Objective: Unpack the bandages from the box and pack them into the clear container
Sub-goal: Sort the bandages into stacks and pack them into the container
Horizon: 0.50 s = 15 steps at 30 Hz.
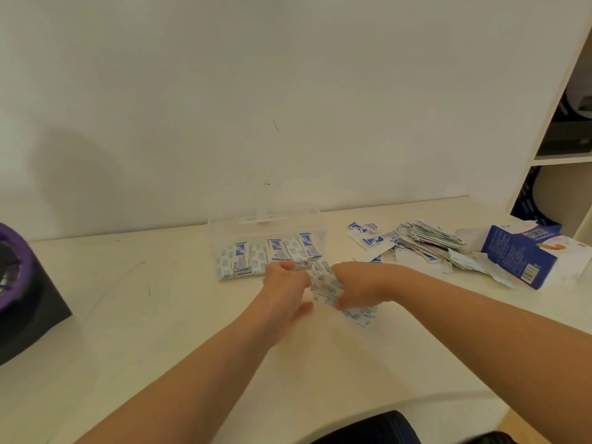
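Observation:
A clear plastic container [221, 232] stands open against the wall, with several stacks of white-and-blue wrapped bandages [272, 254] standing in it. Just in front of it, my right hand [355, 288] grips a bunch of wrapped bandages [326, 288]; some fan out below it onto the table. My left hand [285, 290] pinches the left side of the same bunch, its fingers curled. A torn blue-and-white bandage box [525, 254] lies on its side at the right. A heap of loose bandages and paper wrappers [423, 240] lies between the box and the container.
The white table [160, 315] runs up to a plain wall. A black and purple object [19, 283] sits at the left edge. A white shelf unit [560, 155] with dark items stands at the far right. A dark object [378, 427] shows at the bottom edge.

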Tool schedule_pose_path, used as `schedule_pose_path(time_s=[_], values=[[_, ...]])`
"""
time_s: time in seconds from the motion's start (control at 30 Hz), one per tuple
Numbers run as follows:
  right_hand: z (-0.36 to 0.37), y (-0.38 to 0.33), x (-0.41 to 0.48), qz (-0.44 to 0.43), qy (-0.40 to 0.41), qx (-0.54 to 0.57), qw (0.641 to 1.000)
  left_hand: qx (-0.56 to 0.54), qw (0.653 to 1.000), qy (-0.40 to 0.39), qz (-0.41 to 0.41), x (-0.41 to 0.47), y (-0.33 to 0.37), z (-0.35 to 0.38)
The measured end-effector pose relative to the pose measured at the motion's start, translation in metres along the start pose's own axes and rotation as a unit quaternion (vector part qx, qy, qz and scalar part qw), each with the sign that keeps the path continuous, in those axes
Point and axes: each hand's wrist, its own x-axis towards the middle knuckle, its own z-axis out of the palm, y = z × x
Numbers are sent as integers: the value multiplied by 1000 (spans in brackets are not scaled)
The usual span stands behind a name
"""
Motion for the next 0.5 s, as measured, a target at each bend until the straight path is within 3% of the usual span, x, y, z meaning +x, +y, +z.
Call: schedule_pose_path(time_s=[0.07,0.17,0.33,0.5], values=[[1,2,-1,-6,-1,1,1000,138,987,19,81,4,1,-6],[-10,9,-10,-16,-4,18,1000,245,957,-24,154,7,-6,-10],[-25,13,-25,-38,-21,-19,999,291,921,-141,217,11,-16,-10],[0,5,-16,-41,13,-35,998,333,900,-83,269,11,-21,-8]])
